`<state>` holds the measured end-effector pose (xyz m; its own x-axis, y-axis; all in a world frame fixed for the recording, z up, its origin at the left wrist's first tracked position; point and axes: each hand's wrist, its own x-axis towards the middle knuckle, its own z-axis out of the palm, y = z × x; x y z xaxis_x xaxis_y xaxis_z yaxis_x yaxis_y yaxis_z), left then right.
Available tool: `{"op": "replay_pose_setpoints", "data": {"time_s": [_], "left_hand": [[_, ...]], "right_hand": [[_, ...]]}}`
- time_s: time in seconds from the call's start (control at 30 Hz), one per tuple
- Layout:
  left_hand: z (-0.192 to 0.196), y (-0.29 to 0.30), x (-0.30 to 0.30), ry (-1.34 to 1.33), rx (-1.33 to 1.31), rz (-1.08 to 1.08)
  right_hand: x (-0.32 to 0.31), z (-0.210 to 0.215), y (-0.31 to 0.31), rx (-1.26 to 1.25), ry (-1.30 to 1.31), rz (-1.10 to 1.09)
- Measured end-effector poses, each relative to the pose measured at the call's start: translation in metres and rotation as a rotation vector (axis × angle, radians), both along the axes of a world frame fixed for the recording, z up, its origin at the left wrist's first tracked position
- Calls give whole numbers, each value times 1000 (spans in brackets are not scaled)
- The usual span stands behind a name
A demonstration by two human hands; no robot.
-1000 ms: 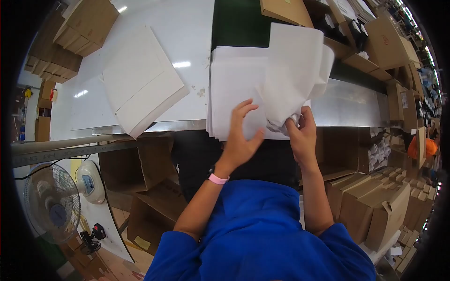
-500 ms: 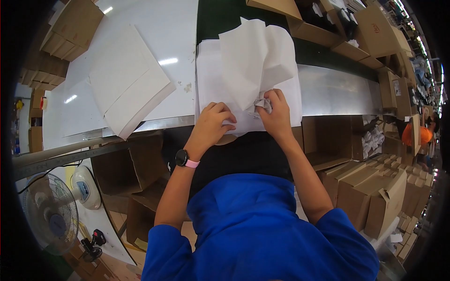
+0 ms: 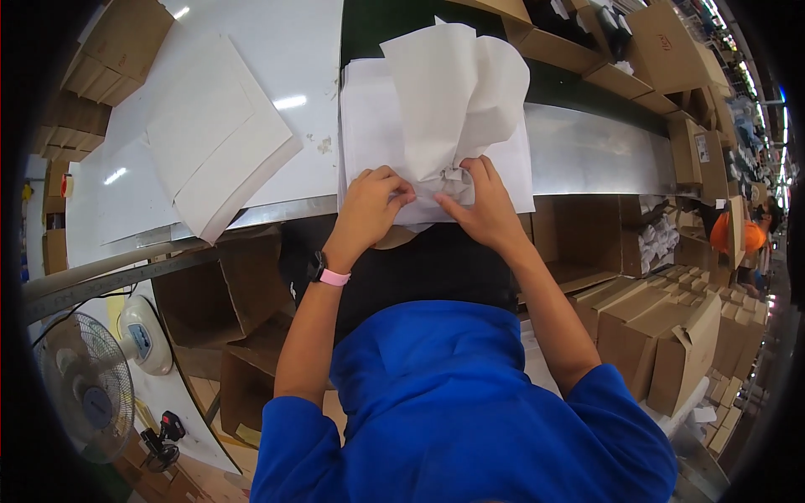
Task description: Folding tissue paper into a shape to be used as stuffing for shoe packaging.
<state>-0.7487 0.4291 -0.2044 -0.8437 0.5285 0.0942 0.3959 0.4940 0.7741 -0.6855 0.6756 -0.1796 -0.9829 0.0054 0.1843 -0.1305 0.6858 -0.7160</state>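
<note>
A large white paper sheet (image 3: 449, 92) rises loosely over a stack of white sheets (image 3: 367, 126), its near end gathered into a crumpled bunch (image 3: 454, 178). My right hand (image 3: 486, 205) grips this bunch between thumb and fingers, the thumb on its near side. Left of the bunch, my left hand (image 3: 373, 205) rests low over the stack with thumb and fingertips pinched together; what lies between them is too small to make out. A dark watch with a pink strap is on my left wrist.
Another white paper stack (image 3: 222, 138) lies on the white table at left. A metal surface (image 3: 599, 155) extends to the right. Open cardboard boxes (image 3: 579, 235) stand under the edge, and folded cartons (image 3: 662, 327) at lower right. A fan (image 3: 88, 386) stands lower left; a person in orange (image 3: 740, 230) is far right.
My right thumb has moved left and nearer me, spreading further from the index finger around the crumpled bunch. My left fingertips have drawn together. The whole view has shifted slightly.
</note>
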Motion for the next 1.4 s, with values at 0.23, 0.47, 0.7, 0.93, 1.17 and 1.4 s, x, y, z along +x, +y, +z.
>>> {"op": "replay_pose_setpoints", "data": {"time_s": [0.23,0.47,0.7,0.93,1.17,1.4], "left_hand": [[3,9,5,10,-21,42],[47,50,30,439,-91,91],[22,70,2,498,-180,-25],[22,72,-17,349,-99,-53],[13,72,-33,283,-40,-17],[24,84,-93,64,-219,-149]], "right_hand": [[0,-6,13,263,49,85],[-26,-6,30,252,22,111],[-59,6,38,236,-187,170],[-55,1,44,59,-285,168],[-21,19,26,48,92,-27],[-41,4,29,425,257,151]]}}
